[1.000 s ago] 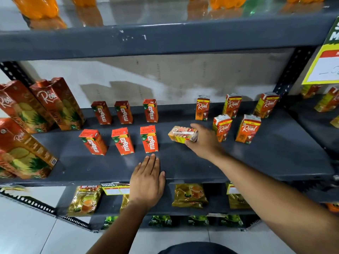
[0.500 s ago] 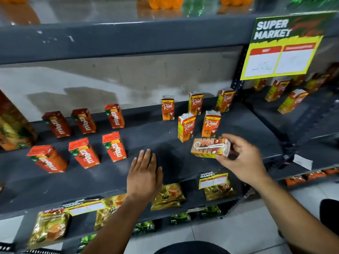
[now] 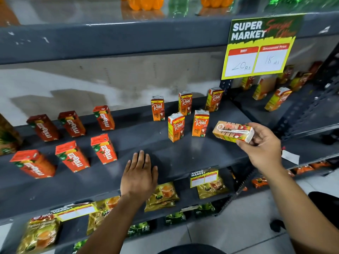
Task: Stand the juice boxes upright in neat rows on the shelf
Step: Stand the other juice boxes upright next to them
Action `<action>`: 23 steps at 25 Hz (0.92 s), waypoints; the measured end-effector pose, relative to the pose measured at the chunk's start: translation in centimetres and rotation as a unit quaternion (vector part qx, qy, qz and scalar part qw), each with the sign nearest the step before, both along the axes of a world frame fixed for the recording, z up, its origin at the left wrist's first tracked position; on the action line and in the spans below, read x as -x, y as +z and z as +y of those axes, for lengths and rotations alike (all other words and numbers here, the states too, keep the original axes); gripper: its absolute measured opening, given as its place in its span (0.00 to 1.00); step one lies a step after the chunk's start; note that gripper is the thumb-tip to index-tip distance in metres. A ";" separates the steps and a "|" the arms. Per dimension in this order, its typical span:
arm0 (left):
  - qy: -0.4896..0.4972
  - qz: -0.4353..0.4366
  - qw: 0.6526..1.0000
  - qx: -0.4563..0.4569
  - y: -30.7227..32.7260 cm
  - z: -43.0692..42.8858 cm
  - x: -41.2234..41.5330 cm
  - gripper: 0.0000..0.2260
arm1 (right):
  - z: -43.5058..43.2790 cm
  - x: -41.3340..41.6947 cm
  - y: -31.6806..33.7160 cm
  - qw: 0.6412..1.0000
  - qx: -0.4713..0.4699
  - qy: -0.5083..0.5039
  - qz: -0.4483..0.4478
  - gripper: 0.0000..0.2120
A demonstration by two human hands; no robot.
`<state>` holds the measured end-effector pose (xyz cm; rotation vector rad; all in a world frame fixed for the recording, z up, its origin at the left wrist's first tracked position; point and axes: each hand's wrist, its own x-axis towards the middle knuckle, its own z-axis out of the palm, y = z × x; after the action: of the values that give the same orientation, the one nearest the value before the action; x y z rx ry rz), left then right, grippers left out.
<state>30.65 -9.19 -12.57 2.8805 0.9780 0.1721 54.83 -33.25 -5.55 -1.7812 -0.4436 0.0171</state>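
Observation:
My right hand (image 3: 261,147) grips a small orange juice box (image 3: 232,131) lying sideways in the air, straw side up, above the right end of the dark grey shelf (image 3: 165,162). To its left, several orange "Real" boxes stand upright in two rows, the closest one (image 3: 200,123) a short gap away. Further left, red "Maaza" boxes (image 3: 103,149) stand in two rows. My left hand (image 3: 139,174) rests flat and open on the shelf's front edge, holding nothing.
A yellow "Super Market" price sign (image 3: 258,46) hangs from the upper shelf at the right. More juice boxes (image 3: 277,99) stand on the neighbouring shelf unit to the right. Yellow snack packets (image 3: 162,196) lie on the lower shelf. Orange bottles stand on top.
My right hand has lifted the sideways juice box off the shelf and carried it right, past the front "Real" boxes. The view has swung right. My left hand stays on the shelf.

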 end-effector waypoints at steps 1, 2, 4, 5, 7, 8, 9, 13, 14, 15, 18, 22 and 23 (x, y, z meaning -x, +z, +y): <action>0.000 0.000 1.000 0.000 0.1 0.0 0.1 0.33 | 0.4 -0.1 -0.1 1.000 0.003 -0.002 0.005 0.28; -0.001 0.002 1.000 0.000 0.1 0.0 0.1 0.33 | 0.8 -0.2 -0.2 1.000 0.008 -0.005 0.008 0.29; -0.003 0.008 1.000 -0.001 0.0 0.0 0.1 0.33 | 1.6 -0.3 -0.1 1.000 0.017 -0.015 0.010 0.29; -0.002 0.009 1.000 -0.002 0.0 -0.1 0.1 0.33 | 2.0 -0.4 0.1 1.000 0.022 -0.020 0.006 0.29; 0.002 0.007 1.000 -0.002 0.1 -0.1 0.0 0.32 | 2.7 -0.7 0.5 0.998 0.046 -0.026 -0.016 0.31; 0.003 0.007 1.000 -0.001 0.1 -0.1 0.0 0.31 | 3.1 -1.0 0.8 0.998 0.055 -0.028 -0.029 0.32; 0.003 0.010 1.000 -0.001 0.2 -0.1 0.0 0.31 | 3.4 -1.3 1.0 0.997 0.059 -0.029 -0.039 0.32; 0.004 0.013 1.000 -0.001 0.4 -0.3 0.0 0.31 | 4.7 -2.2 2.0 0.996 0.066 -0.035 -0.058 0.34; 0.004 0.011 1.000 -0.001 0.4 -0.3 0.0 0.31 | 4.8 -2.4 2.1 0.995 0.069 -0.038 -0.060 0.34; 0.003 0.011 1.000 -0.001 0.5 -0.4 0.0 0.31 | 5.0 -2.7 2.2 0.995 0.073 -0.039 -0.060 0.34; 0.003 0.013 1.000 -0.002 0.6 -0.4 0.0 0.31 | 6.0 -3.7 2.5 0.991 0.113 -0.044 -0.062 0.34; 0.004 0.015 1.000 -0.002 0.5 -0.4 0.0 0.28 | 7.6 -5.3 2.3 0.975 0.202 -0.055 -0.071 0.30; 0.003 0.016 1.000 -0.002 0.5 -0.4 0.0 0.28 | 7.7 -5.6 2.3 0.970 0.223 -0.053 -0.079 0.28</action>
<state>30.64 -9.58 -12.05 2.8923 0.9938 0.1301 60.40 -25.55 -3.28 -2.2586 -0.4833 -0.1096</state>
